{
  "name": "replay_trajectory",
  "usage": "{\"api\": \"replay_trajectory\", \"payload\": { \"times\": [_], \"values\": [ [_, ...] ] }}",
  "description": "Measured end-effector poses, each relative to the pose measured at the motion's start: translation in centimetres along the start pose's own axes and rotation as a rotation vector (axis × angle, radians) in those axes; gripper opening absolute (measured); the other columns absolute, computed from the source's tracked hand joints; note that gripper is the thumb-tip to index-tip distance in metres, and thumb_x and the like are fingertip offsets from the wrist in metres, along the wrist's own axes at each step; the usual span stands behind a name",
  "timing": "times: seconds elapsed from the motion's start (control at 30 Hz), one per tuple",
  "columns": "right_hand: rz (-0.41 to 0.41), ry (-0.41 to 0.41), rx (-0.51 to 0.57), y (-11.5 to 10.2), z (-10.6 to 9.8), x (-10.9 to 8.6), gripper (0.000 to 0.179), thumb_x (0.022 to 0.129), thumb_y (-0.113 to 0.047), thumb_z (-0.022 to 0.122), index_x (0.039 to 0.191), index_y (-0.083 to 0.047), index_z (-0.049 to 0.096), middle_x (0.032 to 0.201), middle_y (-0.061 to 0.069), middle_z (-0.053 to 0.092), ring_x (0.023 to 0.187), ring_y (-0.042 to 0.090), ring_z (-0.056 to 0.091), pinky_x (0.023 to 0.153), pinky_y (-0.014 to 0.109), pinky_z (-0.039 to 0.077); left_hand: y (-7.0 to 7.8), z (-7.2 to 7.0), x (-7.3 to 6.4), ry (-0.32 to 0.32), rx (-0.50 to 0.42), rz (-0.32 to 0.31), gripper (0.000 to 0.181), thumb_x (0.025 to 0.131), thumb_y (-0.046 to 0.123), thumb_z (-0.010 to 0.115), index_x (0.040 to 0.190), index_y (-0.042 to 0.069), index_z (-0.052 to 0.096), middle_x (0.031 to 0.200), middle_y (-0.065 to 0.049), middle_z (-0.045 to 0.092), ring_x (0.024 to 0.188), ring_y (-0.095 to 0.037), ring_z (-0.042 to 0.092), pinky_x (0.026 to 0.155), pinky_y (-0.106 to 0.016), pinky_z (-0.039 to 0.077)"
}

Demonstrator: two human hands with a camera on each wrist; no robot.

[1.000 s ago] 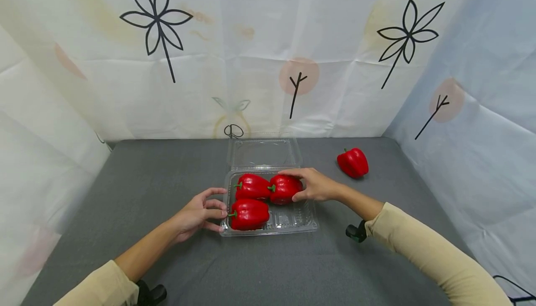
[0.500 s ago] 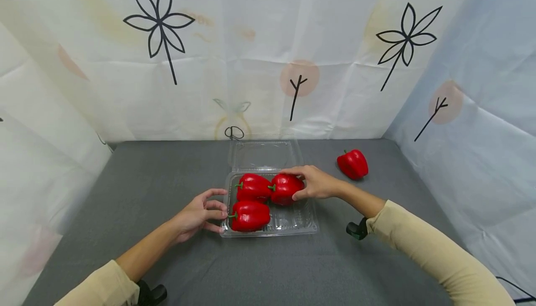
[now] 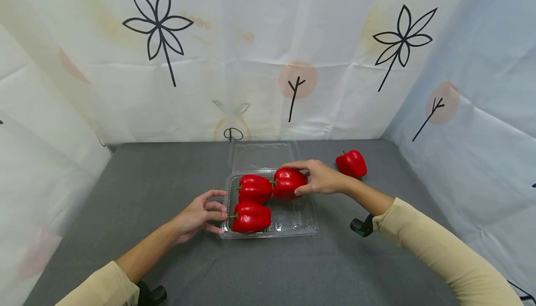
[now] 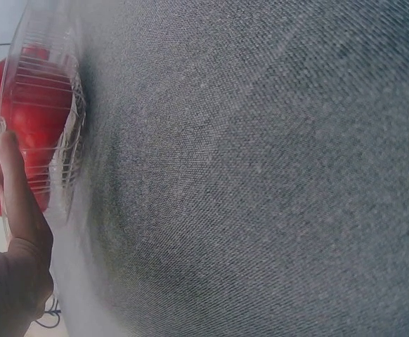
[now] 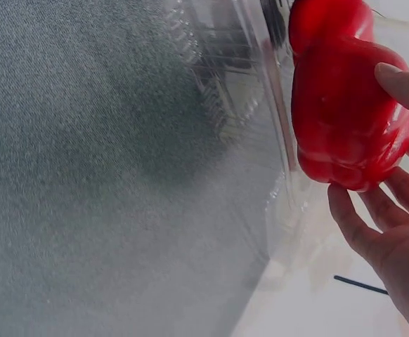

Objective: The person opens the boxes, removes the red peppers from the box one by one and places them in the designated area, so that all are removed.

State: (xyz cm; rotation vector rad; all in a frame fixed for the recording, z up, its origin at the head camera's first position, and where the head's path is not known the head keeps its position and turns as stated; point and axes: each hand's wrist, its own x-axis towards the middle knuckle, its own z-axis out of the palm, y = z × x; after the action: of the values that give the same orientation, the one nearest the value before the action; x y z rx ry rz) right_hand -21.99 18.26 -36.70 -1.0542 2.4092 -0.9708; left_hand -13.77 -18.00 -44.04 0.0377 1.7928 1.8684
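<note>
My right hand (image 3: 322,177) grips a red bell pepper (image 3: 289,183) between thumb and fingers, over the back right of a clear plastic clamshell box (image 3: 293,222). In the right wrist view this bell pepper (image 5: 345,112) appears raised to about the box's rim. Two more peppers lie inside the box: a back left bell pepper (image 3: 254,189) and a front left bell pepper (image 3: 251,217). Against the box's left side, my left hand (image 3: 198,215) rests with spread fingers touching the rim. The left wrist view shows a finger (image 4: 22,196) along the ribbed wall.
Behind the base lies the box's open lid (image 3: 264,156), flat toward the back edge. A loose bell pepper (image 3: 351,163) sits at the back right of the grey table (image 3: 167,171). Patterned white cloth (image 3: 251,55) hangs at the back and sides.
The gripped bell pepper has risen and shifted slightly back and right with my right hand. My left hand stays at the box's left edge.
</note>
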Motion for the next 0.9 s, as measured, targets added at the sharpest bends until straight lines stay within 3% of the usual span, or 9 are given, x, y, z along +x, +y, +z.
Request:
{"api": "replay_trajectory", "payload": {
  "times": [0.4, 0.6, 0.9],
  "values": [
    [0.040, 0.190, -0.005, 1.5, -2.0, -1.8, 0.073, 0.078, -0.017, 0.083, 0.143, -0.007, 0.052, 0.134, 0.014, 0.059, 0.119, 0.033, 0.054, 0.087, 0.045, 0.058, 0.1, 0.1, 0.0, 0.003, -0.001, 0.000, 0.068, 0.093, 0.007, 0.069, 0.148, 0.004, 0.029, 0.103, -0.013, 0.061, 0.087, -0.023, 0.064, 0.075, -0.046, 0.061],
    [0.070, 0.305, 0.000, 2.8, -2.9, -2.9, 0.071, 0.079, -0.016, 0.082, 0.143, -0.004, 0.051, 0.133, 0.018, 0.058, 0.117, 0.036, 0.055, 0.085, 0.049, 0.059, 0.1, 0.2, 0.0, 0.025, -0.001, -0.020, 0.067, 0.092, 0.006, 0.070, 0.147, 0.005, 0.031, 0.103, -0.013, 0.061, 0.087, -0.024, 0.065, 0.076, -0.047, 0.061],
    [0.150, 0.479, -0.021, 5.3, -3.6, -4.3, 0.068, 0.083, -0.015, 0.079, 0.143, -0.002, 0.050, 0.130, 0.023, 0.058, 0.107, 0.040, 0.059, 0.079, 0.043, 0.060, 0.1, 0.2, -0.1, 0.014, -0.002, -0.009, 0.068, 0.093, 0.006, 0.069, 0.147, 0.004, 0.030, 0.102, -0.013, 0.061, 0.087, -0.024, 0.064, 0.075, -0.047, 0.061]
  ]
}}
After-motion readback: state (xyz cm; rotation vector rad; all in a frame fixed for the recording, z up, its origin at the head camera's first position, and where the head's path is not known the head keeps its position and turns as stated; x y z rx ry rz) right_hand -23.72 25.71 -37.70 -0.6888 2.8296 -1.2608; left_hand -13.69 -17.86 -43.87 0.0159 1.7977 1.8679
